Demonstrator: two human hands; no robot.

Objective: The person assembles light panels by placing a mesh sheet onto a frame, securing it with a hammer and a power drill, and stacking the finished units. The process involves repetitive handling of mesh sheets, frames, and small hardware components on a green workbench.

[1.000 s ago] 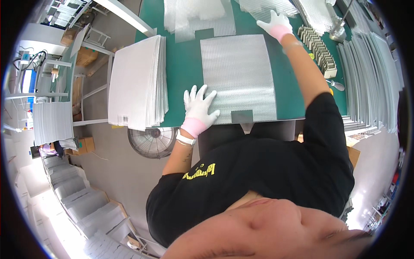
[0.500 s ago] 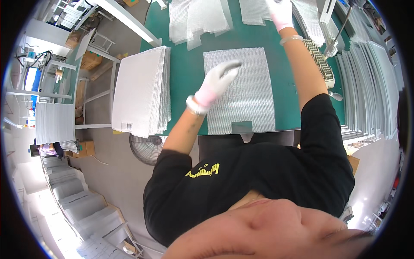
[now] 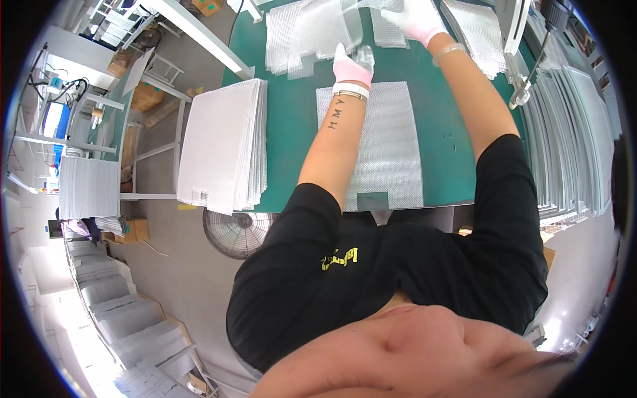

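Note:
A white mesh sheet with a small cut-out at its near edge lies on the green table in front of me. Past its far edge, my left hand, in a white and pink glove, has its thumb and fingers apart. Next to it are overlapping mesh sheets and a clear plastic sheet. My right hand, gloved too, is at the far side of the table. Its fingers point left and pinch the edge of a thin clear sheet, partly cut off by the picture's top.
A tall stack of white mesh sheets stands at the table's left edge. More mesh sheets lie at the far right, near a hanging power driver. Upright panels line the right side. A floor fan stands below the left stack.
My left hand has moved forward off the near mesh sheet toward the far sheets. My right hand has shifted left, with a clear sheet at its fingers. The parts tray beside my right arm is out of sight.

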